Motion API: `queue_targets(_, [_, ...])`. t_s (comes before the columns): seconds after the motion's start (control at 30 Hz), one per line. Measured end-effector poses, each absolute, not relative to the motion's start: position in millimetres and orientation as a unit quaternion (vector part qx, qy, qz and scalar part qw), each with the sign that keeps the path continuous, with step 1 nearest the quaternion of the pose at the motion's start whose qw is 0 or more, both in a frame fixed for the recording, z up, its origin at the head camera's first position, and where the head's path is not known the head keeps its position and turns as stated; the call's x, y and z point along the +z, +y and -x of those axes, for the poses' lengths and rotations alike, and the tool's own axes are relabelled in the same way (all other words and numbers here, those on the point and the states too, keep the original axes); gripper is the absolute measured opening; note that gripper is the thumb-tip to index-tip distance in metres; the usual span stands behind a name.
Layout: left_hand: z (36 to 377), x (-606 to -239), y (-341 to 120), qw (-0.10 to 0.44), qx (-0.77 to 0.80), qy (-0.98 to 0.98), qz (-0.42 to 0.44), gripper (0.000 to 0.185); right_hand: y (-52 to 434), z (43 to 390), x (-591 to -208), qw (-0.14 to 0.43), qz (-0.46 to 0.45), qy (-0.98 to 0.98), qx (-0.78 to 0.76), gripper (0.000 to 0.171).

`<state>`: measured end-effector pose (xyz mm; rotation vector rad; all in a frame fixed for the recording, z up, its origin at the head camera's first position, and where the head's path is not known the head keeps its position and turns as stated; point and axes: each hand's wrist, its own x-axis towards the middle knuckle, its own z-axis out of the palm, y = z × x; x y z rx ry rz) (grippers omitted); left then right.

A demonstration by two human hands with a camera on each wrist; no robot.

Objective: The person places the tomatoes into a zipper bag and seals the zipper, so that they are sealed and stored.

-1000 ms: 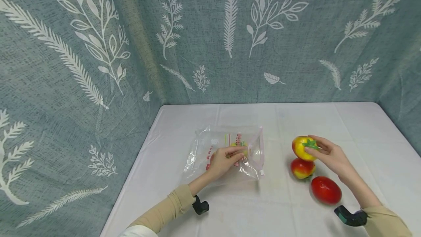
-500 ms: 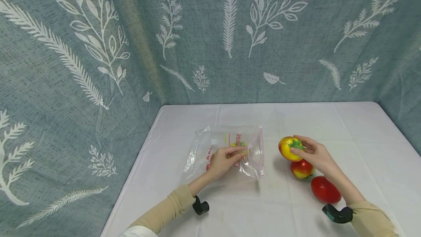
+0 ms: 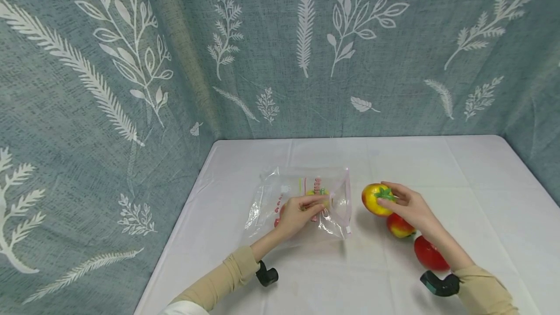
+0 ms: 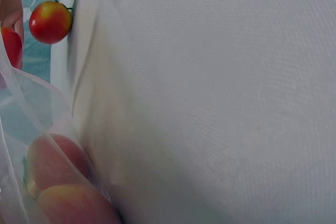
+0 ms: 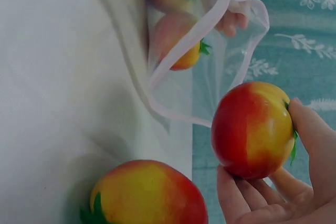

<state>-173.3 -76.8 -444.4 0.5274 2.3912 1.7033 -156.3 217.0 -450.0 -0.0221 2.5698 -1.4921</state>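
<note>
While your right hand (image 3: 409, 206) gripped the yellow-red tomato (image 3: 375, 199) by its green-capped end, just above the table (image 3: 459, 169), the thing that mattered was how that fruit lay against the mouth of the clear bag (image 3: 302, 198). In the head view the bag sat at centre frame with its pink-edged opening (image 3: 347, 198) turned toward the right of the picture, and the tomato hung just right of that opening, near it but not yet touching. The bag's long axis ran left to right across the frame, so the mouth faced the fruit almost straight on. Your left hand (image 3: 297, 214) lay on the bag, fingers curled and pinching the film near the opening; it looked to be holding the upper layer, though how wide the mouth stood is clearer from the right wrist view, where the rim (image 5: 210, 9) arched up in a loop with the tomato (image 5: 252, 129) below and to the right of it. Fruit already showed through the film (image 5: 176, 40). Two more tomatoes rested on the table lower right of the head view, one red-yellow (image 3: 399, 225) and one red (image 3: 428, 253), partly behind your right forearm. Your right hand was plainly the nearer one to the mouth with the load.
</note>
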Motion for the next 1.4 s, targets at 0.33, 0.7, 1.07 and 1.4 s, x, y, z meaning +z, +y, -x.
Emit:
queue_targets(0.33, [173.9,-445.0,-76.7,0.074,0.564,0.803,-0.176,0.026,205.9,159.7,-449.0,0.082,0.014,0.858,-0.507,0.067])
queue_targets(0.7, [173.7,-443.8,-77.1,0.082,0.572,0.795,-0.182,0.027,198.4,163.0,-452.8,0.080,0.018,0.856,-0.510,0.066])
queue_targets(1.07, [173.5,-444.6,-77.2,0.080,0.570,0.797,-0.180,0.027,191.8,165.1,-455.0,0.082,0.017,0.855,-0.512,0.067])
queue_targets(1.4, [172.1,-443.3,-77.3,0.076,0.568,0.798,-0.184,0.027,186.7,165.4,-454.3,0.096,0.014,0.847,-0.522,0.069])
